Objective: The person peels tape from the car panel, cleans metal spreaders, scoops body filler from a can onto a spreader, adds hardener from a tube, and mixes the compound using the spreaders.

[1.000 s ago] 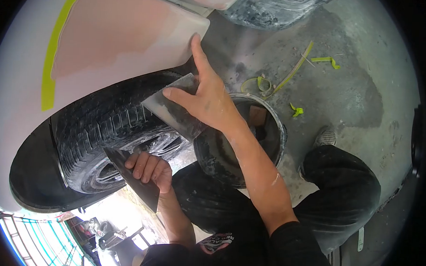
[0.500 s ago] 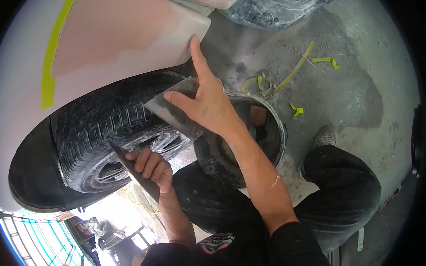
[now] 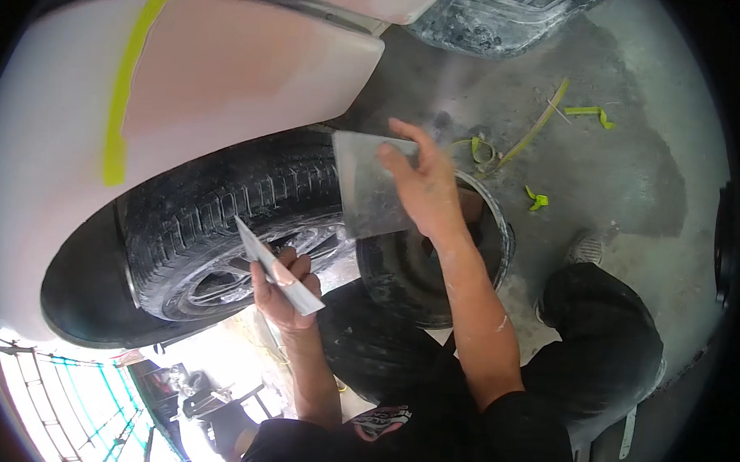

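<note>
My left hand point(image 3: 276, 303) grips a thin metal putty spreader point(image 3: 258, 247), seen nearly edge-on in front of the wheel. A wider rectangular spreader point(image 3: 359, 186) is held in my right hand point(image 3: 430, 199), thumb on its face and fingers along its far edge. Above both hands is a light car body panel point(image 3: 355, 72) with a smooth pinkish filler patch point(image 3: 237, 72). A strip of yellow-green tape point(image 3: 130, 100) borders the patch on the left. Neither spreader touches the panel.
The dusty tyre point(image 3: 192, 200) sits under the panel's arch. Below my right hand stands a dark round drum or wheel rim point(image 3: 507, 236). Scraps of yellow-green tape point(image 3: 537, 198) lie on the concrete floor point(image 3: 634, 151). Another dusty black tyre-like object point(image 3: 499, 28) is at the top.
My right hand has left the panel's lower corner and drawn down and right with its spreader. The left hand has turned, tilting its spreader so a lit face shows. The view has shifted slightly.
</note>
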{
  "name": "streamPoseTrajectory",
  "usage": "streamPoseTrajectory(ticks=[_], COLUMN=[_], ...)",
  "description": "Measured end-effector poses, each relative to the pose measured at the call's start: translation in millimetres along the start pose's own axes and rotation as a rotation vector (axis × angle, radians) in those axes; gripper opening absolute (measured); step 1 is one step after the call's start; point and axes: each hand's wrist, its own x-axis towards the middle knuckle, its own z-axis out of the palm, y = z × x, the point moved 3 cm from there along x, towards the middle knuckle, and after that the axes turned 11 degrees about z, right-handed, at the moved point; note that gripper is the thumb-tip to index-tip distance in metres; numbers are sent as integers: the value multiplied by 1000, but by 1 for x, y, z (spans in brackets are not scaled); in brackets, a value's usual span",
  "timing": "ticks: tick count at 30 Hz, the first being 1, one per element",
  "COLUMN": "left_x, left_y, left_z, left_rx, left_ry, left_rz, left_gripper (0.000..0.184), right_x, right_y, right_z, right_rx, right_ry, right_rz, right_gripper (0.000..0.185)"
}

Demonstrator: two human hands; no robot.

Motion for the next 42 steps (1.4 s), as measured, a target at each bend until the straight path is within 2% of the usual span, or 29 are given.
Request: streamPoseTrajectory(ticks=[1,3,5,6,8,11,14,17,18,19,23,25,27,29,42], left_x=[0,-3,-11,-19,-29,-50,-67,-78,-82,-85,-89,-91,-91,-89,-88], left_y=[-2,-11,-20,-19,-20,-5,10,14,16,17,15,13,14,12,17], left_z=[0,0,-1,-5,-15,-21,-28,-28,-27,-27,-32,-33,-34,-33,-40], left_rx=[52,136,184,257,223,117,313,328,319,288,108,51,56,41,-17], left_ry=[-24,-37,-6,134,89,154,265,211,194,171,80,60,48,32,51], left_rz=[-33,-72,-119,-106,-184,-275,-165,-191,-208,-224,-276,-266,-271,-284,-272], left_gripper=[35,35,35,36,37,40,40,38,38,37,32,28,30,32,33], right_x=[-4,-15,-23,-22,-16,-12,-15,-10,-7,-7,8,18,26,31,11], right_y=[8,17,25,29,34,36,31,14,8,-4,-23,-32,-36,-38,-56], right_z=[-6,-12,-18,-25,-34,-35,-30,-25,-23,-21,11,13,16,21,42], right_rx=[222,485,561,586,645,859,882,339,284,220,138,287,340,302,258], right_ry=[-55,-108,-96,-62,9,49,166,62,-72,-130,-253,-371,-418,-392,-356], right_rz=[258,539,598,602,617,551,574,395,297,307,107,271,300,194,174], right_gripper=[45,33,27,27,26,26,31,37,64,75,99,103,105,105,108])
